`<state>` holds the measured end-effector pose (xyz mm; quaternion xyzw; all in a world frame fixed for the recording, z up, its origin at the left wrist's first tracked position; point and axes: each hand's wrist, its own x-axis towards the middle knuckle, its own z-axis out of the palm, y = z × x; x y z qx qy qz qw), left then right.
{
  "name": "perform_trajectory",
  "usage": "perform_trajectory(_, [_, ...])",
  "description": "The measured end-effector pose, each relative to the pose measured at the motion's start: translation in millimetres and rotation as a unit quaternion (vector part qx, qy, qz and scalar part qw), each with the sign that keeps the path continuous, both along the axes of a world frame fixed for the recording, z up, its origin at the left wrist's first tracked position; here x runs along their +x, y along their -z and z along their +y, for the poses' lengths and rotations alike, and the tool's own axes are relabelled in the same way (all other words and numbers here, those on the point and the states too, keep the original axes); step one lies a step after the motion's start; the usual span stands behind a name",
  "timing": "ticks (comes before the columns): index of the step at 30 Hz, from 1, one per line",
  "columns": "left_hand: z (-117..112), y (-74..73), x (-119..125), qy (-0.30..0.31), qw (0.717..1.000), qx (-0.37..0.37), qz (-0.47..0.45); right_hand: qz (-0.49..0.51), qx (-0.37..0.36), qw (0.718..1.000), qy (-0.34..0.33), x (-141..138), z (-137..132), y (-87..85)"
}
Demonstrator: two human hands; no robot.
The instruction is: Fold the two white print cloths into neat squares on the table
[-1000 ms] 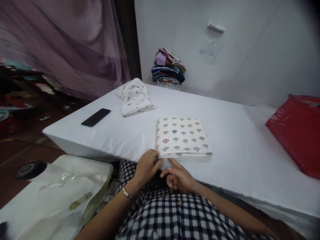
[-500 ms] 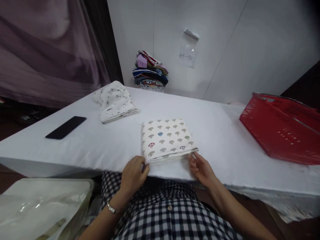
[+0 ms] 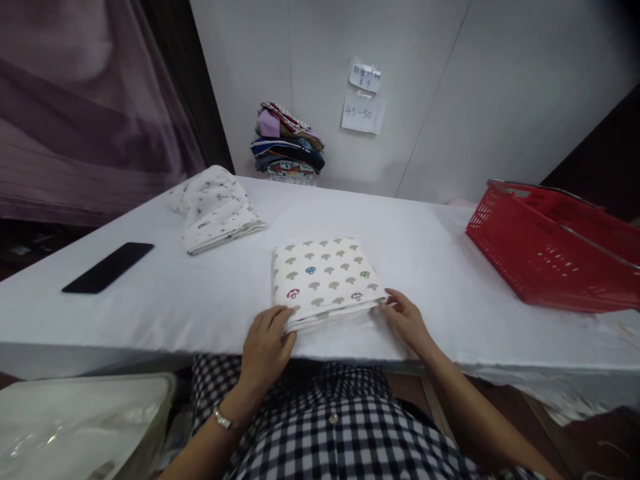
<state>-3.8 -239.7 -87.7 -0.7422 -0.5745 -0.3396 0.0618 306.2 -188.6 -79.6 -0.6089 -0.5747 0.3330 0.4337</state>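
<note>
A folded cream cloth with a mushroom print (image 3: 325, 277) lies flat near the front edge of a white table (image 3: 450, 287). My left hand (image 3: 266, 347) grips its near left corner, fingers curled over the edge. My right hand (image 3: 405, 320) pinches the near right corner with thumb and fingers. Both hands rest at the table's front edge, above my black-and-white checked shirt.
A second folded white cloth (image 3: 215, 210) and a black phone (image 3: 107, 267) lie at the left. A red plastic basket (image 3: 555, 247) stands at the right. A stack of folded clothes (image 3: 287, 143) sits against the back wall under paper notes. A plastic-wrapped bag (image 3: 75, 420) is lower left.
My right hand moved from beside the left hand out to the cloth's right corner. Both hands now hold the near corners. The view has swung to the right.
</note>
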Motion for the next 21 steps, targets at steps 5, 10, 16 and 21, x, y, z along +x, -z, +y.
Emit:
perform_trajectory(5, [0.5,1.0,-0.6,-0.001,1.000,0.000,0.001,-0.016,0.008,0.999,-0.044,-4.3,4.3,-3.3])
perform_trajectory(10, [-0.6,0.6,1.3,-0.001,1.000,-0.003,-0.003,0.014,-0.023,0.999,-0.034,-2.8,10.1,-3.6])
perform_trajectory(16, [-0.9,-0.1,5.4,-0.007,1.000,-0.010,-0.007,0.048,-0.026,0.998,-0.013,-4.9,17.7,1.4])
perform_trajectory(21, [-5.9,0.4,-1.0,0.004,1.000,-0.018,-0.004,-0.070,-0.013,0.996,-0.048,5.4,15.6,0.7])
